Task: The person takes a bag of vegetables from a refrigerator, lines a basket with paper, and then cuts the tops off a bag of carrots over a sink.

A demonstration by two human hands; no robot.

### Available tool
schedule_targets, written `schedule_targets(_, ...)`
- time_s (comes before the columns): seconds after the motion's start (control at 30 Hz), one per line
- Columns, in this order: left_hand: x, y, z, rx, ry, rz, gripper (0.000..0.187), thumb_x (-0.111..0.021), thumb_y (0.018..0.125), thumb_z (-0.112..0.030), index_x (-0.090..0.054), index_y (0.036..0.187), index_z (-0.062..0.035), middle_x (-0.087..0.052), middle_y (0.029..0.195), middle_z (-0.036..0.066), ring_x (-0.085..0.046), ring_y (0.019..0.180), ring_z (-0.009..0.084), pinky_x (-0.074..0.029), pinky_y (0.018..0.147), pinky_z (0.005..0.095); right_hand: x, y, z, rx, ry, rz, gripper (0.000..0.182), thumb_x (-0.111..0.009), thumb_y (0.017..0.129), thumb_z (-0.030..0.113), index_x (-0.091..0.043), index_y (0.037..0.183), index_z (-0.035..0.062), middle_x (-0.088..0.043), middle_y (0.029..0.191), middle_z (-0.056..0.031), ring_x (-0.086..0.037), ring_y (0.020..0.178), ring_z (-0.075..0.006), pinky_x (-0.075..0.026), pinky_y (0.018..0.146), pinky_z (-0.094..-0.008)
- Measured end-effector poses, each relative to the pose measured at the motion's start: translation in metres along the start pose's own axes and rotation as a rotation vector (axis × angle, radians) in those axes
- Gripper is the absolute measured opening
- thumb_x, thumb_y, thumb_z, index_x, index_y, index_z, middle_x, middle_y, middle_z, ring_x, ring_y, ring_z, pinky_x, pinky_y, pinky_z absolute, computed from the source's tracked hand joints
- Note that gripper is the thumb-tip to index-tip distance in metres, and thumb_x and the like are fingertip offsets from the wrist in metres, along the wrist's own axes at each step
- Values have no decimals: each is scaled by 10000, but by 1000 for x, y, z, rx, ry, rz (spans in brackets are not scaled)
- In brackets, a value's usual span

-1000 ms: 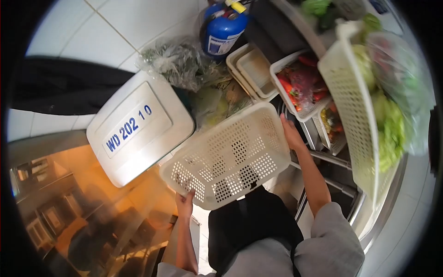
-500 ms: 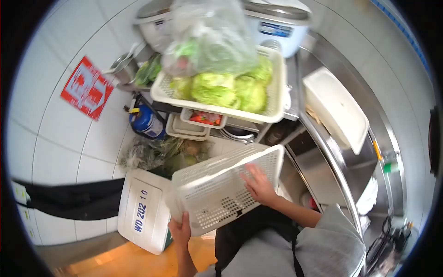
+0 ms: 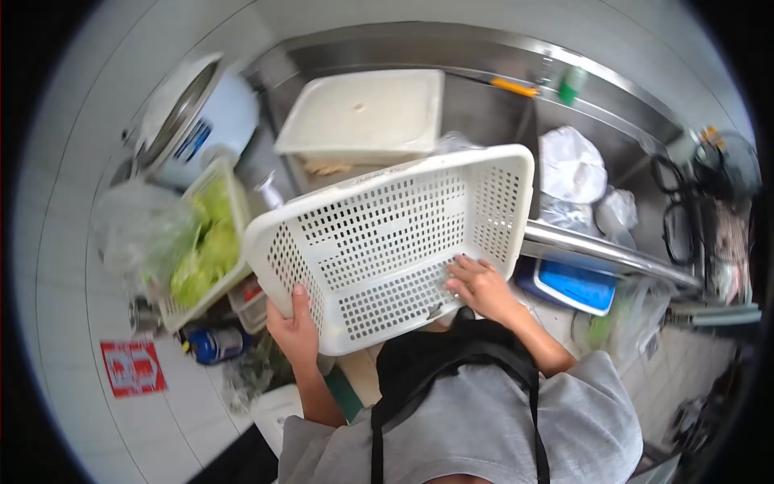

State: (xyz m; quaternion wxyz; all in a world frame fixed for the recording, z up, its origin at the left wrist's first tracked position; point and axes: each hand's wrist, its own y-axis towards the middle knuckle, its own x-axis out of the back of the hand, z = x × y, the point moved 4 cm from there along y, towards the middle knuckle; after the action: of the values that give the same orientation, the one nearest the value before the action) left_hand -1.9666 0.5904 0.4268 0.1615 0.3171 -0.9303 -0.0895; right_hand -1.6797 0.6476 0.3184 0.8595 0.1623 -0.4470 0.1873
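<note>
A white perforated plastic basket (image 3: 387,234) is tilted in front of my body, its hollow inside facing me. My left hand (image 3: 295,329) grips its left end, thumb on the near side and the other fingers mostly hidden behind. Inside the basket, toward the lower right, my right hand (image 3: 482,289) rests against the perforated surface with its fingers apart. Near that hand a small dark spot shows at the basket's lower edge; I cannot make out what it is.
A metal sink counter (image 3: 484,105) runs behind, bearing a white lidded container (image 3: 363,113) and white plastic bags (image 3: 572,165). At left, a basket of lettuce (image 3: 214,258) stands near a rice cooker (image 3: 205,133). A blue bin (image 3: 576,284) sits under the metal rail (image 3: 613,254).
My view and body have turned right toward the sink. The white basket has come along, its inside now facing me. My left hand still grips its left end; my right hand is still inside it.
</note>
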Motion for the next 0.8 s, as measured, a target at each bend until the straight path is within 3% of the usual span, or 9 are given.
schedule_targets(0.07, -62, 4, -22, -72, -83, 88, 289, -553, 880, -110, -514, 1105, 68, -606, 1024, 118, -575, 836, 116, -472, 709, 249, 64, -32, -30, -203, 404, -349, 164, -594, 833, 153, -683, 874, 22, -664, 726, -125, -635, 658, -290, -489, 604, -355)
schedule_targets(0.13, -111, 4, -41, 2, -231, 213, 313, -529, 885, -91, -483, 1154, 63, -570, 1113, 130, -570, 890, 125, -471, 730, 254, 113, -83, -51, -480, 423, -628, 139, -589, 827, 122, -672, 832, 11, -651, 731, -111, -618, 714, -270, -469, 677, -355)
schedule_targets(0.2, -170, 3, -42, -20, -215, 372, 336, -514, 881, -74, -461, 1186, 56, -544, 1162, 136, -565, 932, 136, -479, 733, 265, 165, -133, -76, -327, -18, -1096, 120, -592, 824, 105, -651, 848, 3, -632, 785, -109, -591, 804, -268, -437, 783, -358)
schedule_targets(0.23, -205, -5, -56, -13, -290, 477, 342, -517, 875, -74, -459, 1189, 51, -552, 1145, 131, -564, 935, 139, -484, 730, 272, 182, -157, -88, -423, -107, -1180, 134, -594, 823, 105, -637, 900, 5, -629, 851, -121, -577, 861, -289, -414, 828, -371)
schedule_targets(0.33, -274, -18, -71, 6, -361, 793, 340, -523, 861, -65, -467, 1180, 39, -579, 1076, 111, -570, 908, 146, -504, 706, 280, 201, -221, -88, -688, -350, -1301, 255, -606, 831, 131, -585, 1043, -9, -619, 969, -138, -574, 916, -262, -412, 860, -360)
schedule_targets(0.4, -337, -62, -97, 98, -318, 1038, 325, -521, 854, -46, -475, 1162, 46, -594, 1030, 98, -569, 888, 141, -488, 731, 273, 185, -280, -119, -841, 382, -1329, 299, -605, 850, 169, -564, 1064, -36, -629, 961, -123, -573, 893, -184, -441, 810, -316)
schedule_targets(0.43, -358, -82, -104, 101, -352, 1137, 324, -527, 848, -41, -476, 1155, 49, -599, 1023, 93, -570, 884, 141, -468, 768, 270, 181, -305, -107, -921, 442, -1399, 302, -592, 872, 202, -569, 1033, -53, -638, 899, -97, -557, 824, -116, -460, 727, -268)
schedule_targets(0.6, -433, -166, -149, -46, -384, 1605, 354, -539, 833, -34, -468, 1171, 41, -591, 1049, 106, -569, 915, 156, -451, 820, 274, 135, -387, -54, -1269, 251, -1748, 315, -564, 894, 254, -588, 979, -48, -638, 804, -73, -550, 738, -95, -459, 659, -261)
schedule_targets(0.8, -475, -280, -166, 175, -508, 2125, 531, -599, 788, -71, -363, 1254, 25, -529, 1153, 133, -531, 1030, 204, -433, 878, 314, 102, -464, -29, -1460, 113, -2013, 401, -474, 937, 321, -608, 913, -56, -630, 759, -63, -537, 708, -91, -441, 635, -251)
